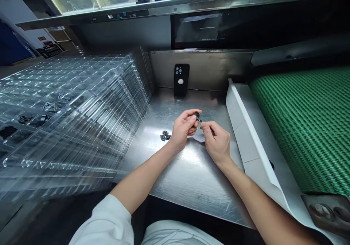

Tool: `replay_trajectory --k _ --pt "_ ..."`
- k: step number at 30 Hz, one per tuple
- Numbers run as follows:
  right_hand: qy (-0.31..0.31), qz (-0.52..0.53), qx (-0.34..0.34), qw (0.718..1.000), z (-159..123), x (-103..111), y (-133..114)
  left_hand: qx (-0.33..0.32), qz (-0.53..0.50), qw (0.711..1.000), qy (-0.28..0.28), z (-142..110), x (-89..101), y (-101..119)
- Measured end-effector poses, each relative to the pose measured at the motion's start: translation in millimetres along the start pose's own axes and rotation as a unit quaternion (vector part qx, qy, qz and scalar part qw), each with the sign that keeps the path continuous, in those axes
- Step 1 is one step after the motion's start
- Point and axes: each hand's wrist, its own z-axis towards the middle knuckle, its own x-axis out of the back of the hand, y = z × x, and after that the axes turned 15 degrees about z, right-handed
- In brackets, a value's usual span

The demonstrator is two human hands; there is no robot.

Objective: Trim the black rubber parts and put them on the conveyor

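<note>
The step in hand looks like close finger work on a small black part (pixel 197 114), held up over the middle of the counter (pixel 186 181), nearer its back edge than its front. The left hand (pixel 183 129) is nearly closed, thumb and fingers pinching the part; the right hand (pixel 217 143) is curled, its thumb and forefinger closed on a thin dark bit (pixel 200 121) at the part's near right side. Whether that bit belongs to the part or is separate is hard to tell at this size. The next move seems to call for a steady left pinch and a small, careful motion of the right fingertips.

A cluster of 3 black pieces (pixel 165 136) lies on the counter just left of the left wrist, where a dropping forearm could brush it. A phone (pixel 181 79) stands upright at the back edge. Stacked clear trays (pixel 128 92) rise along the left edge, with black parts in the top tray. Along the right edge a white rail (pixel 240 115) stands between the hands and the green belt (pixel 303 121), limiting room on that side.
</note>
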Motion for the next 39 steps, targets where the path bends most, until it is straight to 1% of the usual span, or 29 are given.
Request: replay_trajectory --k 5,9,14,19,25,32,39 --pt "0.007 0.001 0.008 1.0 -1.0 -0.4 0.3 -0.001 -0.012 1.0 -0.006 -0.6 -0.3 2.0" --pt "0.0 -0.005 0.005 1.0 -0.9 -0.7 0.3 0.004 -0.011 1.0 0.0 -0.4 -0.5 2.7" --pt "0.007 -0.014 -0.001 1.0 0.0 -0.2 0.2 0.003 -0.018 1.0 -0.002 -0.2 0.1 3.1" --pt "0.0 -0.015 0.008 1.0 0.2 0.4 -1.1 0.011 -0.012 1.0 0.004 -0.6 0.1 4.6" --pt "0.0 -0.012 0.012 1.0 -0.6 -0.2 -1.2 0.014 -0.022 1.0 -0.003 1.0 2.2 4.4" --pt "0.005 -0.031 0.007 0.999 -0.1 -0.8 -1.4 0.024 -0.024 0.999 0.0 1.9 3.6 3.9" --pt "0.007 -0.028 0.002 1.0 -0.3 -1.6 -0.4 0.03 -0.03 0.999 0.003 2.3 4.0 4.5"
